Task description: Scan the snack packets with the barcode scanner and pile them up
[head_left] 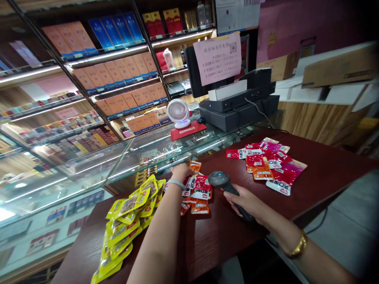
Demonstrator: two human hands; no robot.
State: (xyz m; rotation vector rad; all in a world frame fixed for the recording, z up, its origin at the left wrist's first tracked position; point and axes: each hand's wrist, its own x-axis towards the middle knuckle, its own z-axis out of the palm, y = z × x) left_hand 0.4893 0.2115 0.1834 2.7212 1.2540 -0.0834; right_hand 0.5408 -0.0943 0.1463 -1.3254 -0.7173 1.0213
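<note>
My right hand [244,201] is wrapped around the handle of a dark barcode scanner [219,178], whose head points left over the table. At the far side of a small pile of red and orange snack packets [202,193], my left hand [181,171] is closed at the edge of an orange snack packet [195,166]; its fingertips are partly hidden. To the left of that forearm lies a heap of yellow snack packets [130,221], overlapping each other. Another pile of red, orange and purple packets [266,161] is spread out beyond the scanner to the right.
The dark red table [322,157] adjoins a glass display counter [118,157]. A white fan [178,112] stands on the counter, near a cash register [237,110] and a monitor with a pink paper sign [217,59]. Shelves of boxes line the back, with cardboard boxes [340,71] at right.
</note>
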